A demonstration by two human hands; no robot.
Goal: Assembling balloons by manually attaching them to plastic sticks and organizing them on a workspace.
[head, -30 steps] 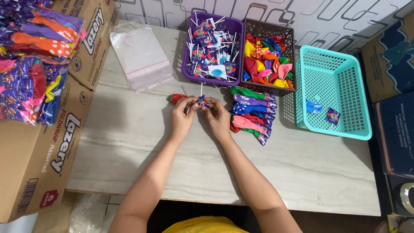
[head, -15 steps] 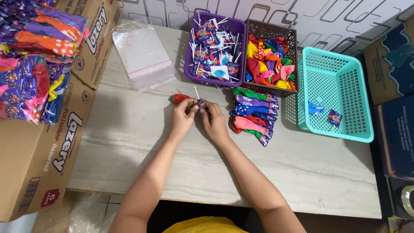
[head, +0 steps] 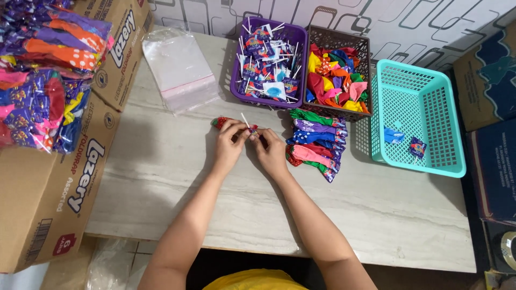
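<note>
Both hands meet at the middle of the pale marble-look tabletop [head: 161,177]. Left hand [head: 230,146] has its fingers curled around a small red balloon [head: 220,122] whose end sticks out past the knuckles to the left. Right hand [head: 270,151] is also closed, fingertips pinched on a small wrapped lollipop with a white stick [head: 248,127]; the stick points up and away from the person. The two hands touch each other, and balloon and lollipop are pressed together between them, just above the table surface. Exact finger contact is too small to tell.

Just right of the right hand lies a pile of flat packed balloons in clear sleeves, green, purple, blue and pink [head: 317,142], resting on the table. Behind the hands stands a purple plastic basket [head: 235,80] full of wrapped lollipops with white sticks. Beside it, touching, a dark brown plastic basket [head: 367,53] holds loose mixed-colour balloons. Further right is a turquoise plastic mesh basket [head: 451,129] with a few small wrapped pieces on its bottom. A stack of clear zip bags [head: 180,67] lies at the far left of the table. Brown cardboard boxes [head: 59,198] stand along the left edge, with packs of coloured balloons [head: 43,80] heaped on top. Dark boxes [head: 492,161] sit at the right.
</note>
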